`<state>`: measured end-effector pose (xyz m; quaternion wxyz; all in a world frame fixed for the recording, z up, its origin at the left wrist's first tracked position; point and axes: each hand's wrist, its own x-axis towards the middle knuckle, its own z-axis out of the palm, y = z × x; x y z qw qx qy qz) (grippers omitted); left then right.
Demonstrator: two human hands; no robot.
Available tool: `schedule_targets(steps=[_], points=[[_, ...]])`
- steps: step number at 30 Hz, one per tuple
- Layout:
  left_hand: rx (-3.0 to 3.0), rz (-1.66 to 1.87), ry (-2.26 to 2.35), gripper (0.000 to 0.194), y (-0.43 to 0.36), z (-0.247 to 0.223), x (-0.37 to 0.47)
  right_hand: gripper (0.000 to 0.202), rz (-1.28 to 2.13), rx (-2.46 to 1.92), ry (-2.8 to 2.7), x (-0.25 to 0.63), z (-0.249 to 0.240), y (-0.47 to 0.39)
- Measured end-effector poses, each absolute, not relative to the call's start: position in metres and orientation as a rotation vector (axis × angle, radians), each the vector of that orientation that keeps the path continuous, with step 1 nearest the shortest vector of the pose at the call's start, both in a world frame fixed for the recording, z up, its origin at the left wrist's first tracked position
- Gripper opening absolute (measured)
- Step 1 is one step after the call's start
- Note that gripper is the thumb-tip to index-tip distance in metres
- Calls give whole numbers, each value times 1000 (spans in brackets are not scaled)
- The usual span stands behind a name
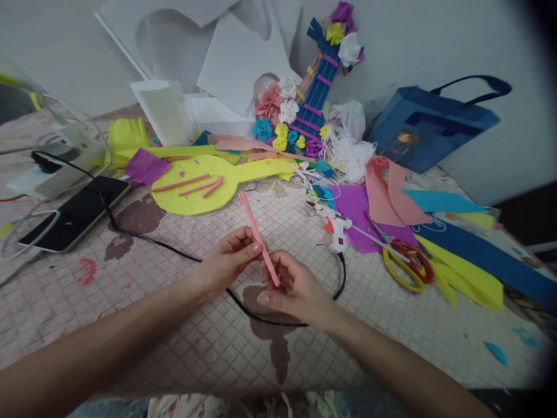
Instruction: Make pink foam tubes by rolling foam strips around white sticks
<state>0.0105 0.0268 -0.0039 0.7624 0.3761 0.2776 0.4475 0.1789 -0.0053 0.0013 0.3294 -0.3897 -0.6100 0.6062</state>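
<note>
A narrow folded strip of pink crepe paper (253,223) slants between my two hands above the table. My left hand (232,252) pinches it near its middle, thumb on top. The lower end lies among the curled fingers of my right hand (300,290), whose thumb stands a little away from the paper. Beyond my hands lies a yellow guitar-shaped cutout (191,203), with several thin pink paper rolls (195,187) on its round body. To the right of my hands, a white glue gun (338,231) rests partly on purple paper (359,229).
Scissors with red and yellow handles (404,264) lie at right beside coloured paper strips (470,284). A black cable (174,247) crosses the table under my hands. At left is a phone (76,215). Behind stand a flower-decorated blue guitar (319,98) and a blue bag (430,128).
</note>
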Motion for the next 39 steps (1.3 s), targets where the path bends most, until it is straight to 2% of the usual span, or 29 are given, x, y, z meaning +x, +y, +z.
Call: schedule_targets(steps=[10, 16, 24, 33, 39], points=[[783, 1022, 617, 8, 28, -6, 8, 33, 1684, -1031, -1440, 179, -8, 0], [759, 1059, 608, 8, 32, -4, 6, 55, 1843, -888, -1325, 181, -8, 1], [778, 1094, 626, 8, 29, -8, 11, 25, 1724, -1107, -1343, 177, -6, -2], [615, 1276, 695, 6, 47, -5, -5, 25, 1635, -1151, -1328, 183, -8, 0], [493, 1336, 721, 8, 60, 0, -18, 27, 1386, -1089, -1195, 197, -5, 6]])
